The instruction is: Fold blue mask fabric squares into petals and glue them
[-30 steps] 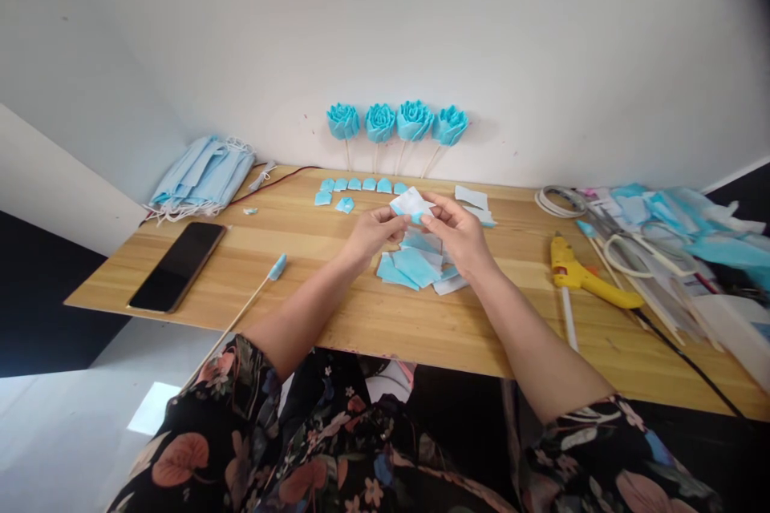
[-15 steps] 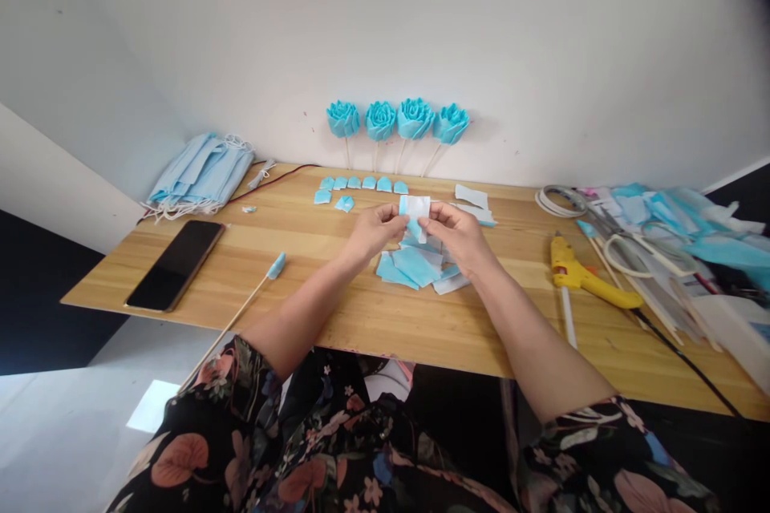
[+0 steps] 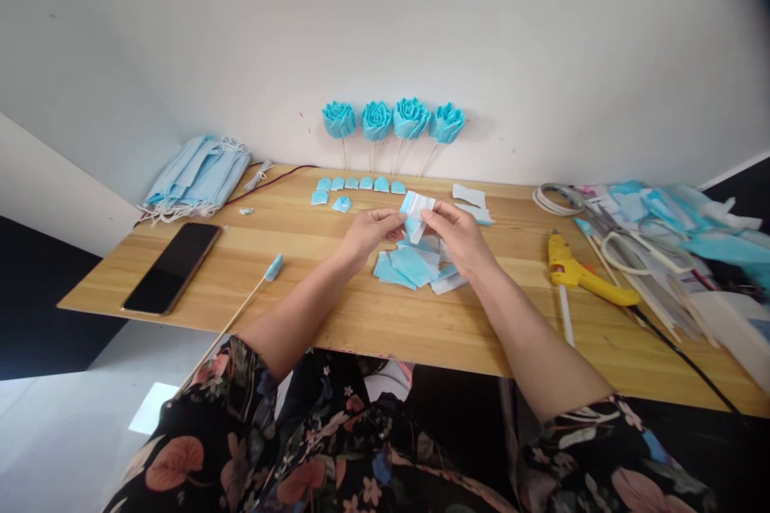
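Fabric square (image 3: 416,212) pinched between left hand (image 3: 366,231) and right hand (image 3: 458,234), both grips clenched.

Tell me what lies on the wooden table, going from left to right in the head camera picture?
Black phone → stack of blue face masks → stick with a blue tip → left hand → folded mask piece held by both hands → right hand → yellow glue gun → heap of scraps.

A pale wooden table (image 3: 373,321) stands against a plain white wall (image 3: 541,56), with a light floor (image 3: 60,433) at lower left carrying a bright patch of light (image 3: 147,409).
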The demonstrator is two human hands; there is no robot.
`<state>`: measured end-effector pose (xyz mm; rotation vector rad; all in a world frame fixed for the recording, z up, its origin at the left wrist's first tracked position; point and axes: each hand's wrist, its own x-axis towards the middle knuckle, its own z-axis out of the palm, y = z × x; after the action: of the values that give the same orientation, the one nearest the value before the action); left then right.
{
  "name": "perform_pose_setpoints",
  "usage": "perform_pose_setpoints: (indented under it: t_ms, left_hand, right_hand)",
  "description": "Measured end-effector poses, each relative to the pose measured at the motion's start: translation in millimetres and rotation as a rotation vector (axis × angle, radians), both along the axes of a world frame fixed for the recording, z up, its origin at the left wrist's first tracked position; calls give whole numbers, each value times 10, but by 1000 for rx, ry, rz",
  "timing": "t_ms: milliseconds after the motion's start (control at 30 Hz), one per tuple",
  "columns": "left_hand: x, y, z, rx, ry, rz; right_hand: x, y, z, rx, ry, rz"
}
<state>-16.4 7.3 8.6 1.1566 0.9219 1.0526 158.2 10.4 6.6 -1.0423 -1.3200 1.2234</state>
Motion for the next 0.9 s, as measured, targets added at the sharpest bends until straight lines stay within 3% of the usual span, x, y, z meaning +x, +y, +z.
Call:
perform_pose_setpoints:
  t_ms: [233,367,900]
  left_hand:
    - [24,-9,-2,14,123,-73]
    - [33,-9,-1,11,143,-61]
    - [17,57,-77,-113,-39,-63]
  right_hand:
    - [-6,7,16,-21,-21,-71]
    - [6,8,-3,42,-66,-84]
    - [23,-20,45,225,-268,-60]
